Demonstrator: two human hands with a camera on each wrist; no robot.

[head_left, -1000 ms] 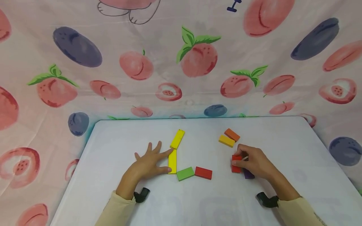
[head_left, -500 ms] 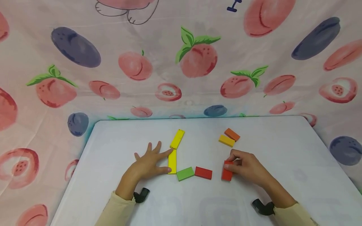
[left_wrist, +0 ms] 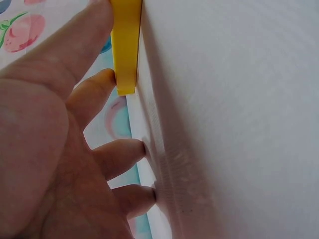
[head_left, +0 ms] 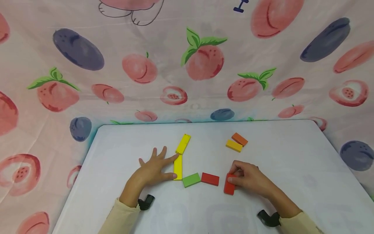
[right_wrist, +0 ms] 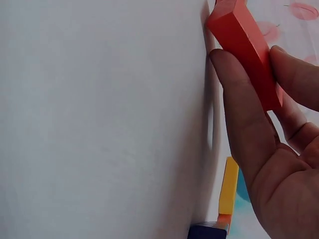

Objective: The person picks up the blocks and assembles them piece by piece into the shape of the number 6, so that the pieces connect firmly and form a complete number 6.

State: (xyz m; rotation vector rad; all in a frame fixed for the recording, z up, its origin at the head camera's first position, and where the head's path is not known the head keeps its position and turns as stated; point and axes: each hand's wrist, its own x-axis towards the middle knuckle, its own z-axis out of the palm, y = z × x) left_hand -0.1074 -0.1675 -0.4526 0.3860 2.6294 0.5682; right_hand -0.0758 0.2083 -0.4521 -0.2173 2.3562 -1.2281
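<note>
My left hand (head_left: 153,167) lies spread at the left of a row of blocks, fingers straight. Its index fingertip and thumb touch the near yellow block (head_left: 178,167); the left wrist view shows a yellow block (left_wrist: 125,47) beside the thumb and index finger. A second yellow block (head_left: 183,144) joins its far end at a slant. From its near end the row continues with a green block (head_left: 191,180) and a red block (head_left: 210,179). My right hand (head_left: 251,178) pinches another red block (right_wrist: 244,50) between thumb and fingers, just right of the row's red one.
Farther back on the white table (head_left: 122,146), an orange block (head_left: 240,139) and an amber block (head_left: 234,146) lie side by side. A dark purple block (right_wrist: 207,232) shows low in the right wrist view, hidden by the hand in the head view. Fruit-print cloth (head_left: 117,42) hangs behind.
My right hand has carried the pinched red block left and toward me, away from the purple block and closer to the row. The left hand has stayed in place.
</note>
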